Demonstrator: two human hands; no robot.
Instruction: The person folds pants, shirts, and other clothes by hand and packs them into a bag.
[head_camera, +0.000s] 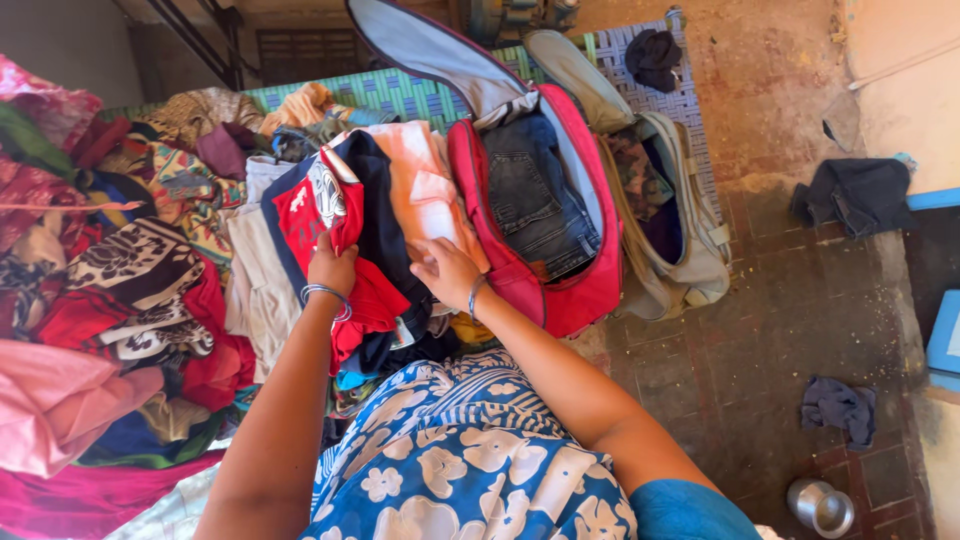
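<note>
My left hand (331, 268) grips the edge of a red garment with a white print (310, 215) that lies on a dark navy garment (378, 200). My right hand (446, 270) rests with fingers spread on a folded peach-pink cloth (425, 190), right beside the rim of an open red bag (590, 290). Folded dark jeans (530, 195) lie inside the red bag. Both wrists wear thin bangles. A blue and white flowered cloth (450, 460) covers my lap.
A large heap of mixed colourful clothes (110, 280) fills the left side. A beige bag (690, 250) stands open behind the red one. On the brick floor lie a dark garment (855, 195), a small grey cloth (840, 408) and a steel cup (820, 507).
</note>
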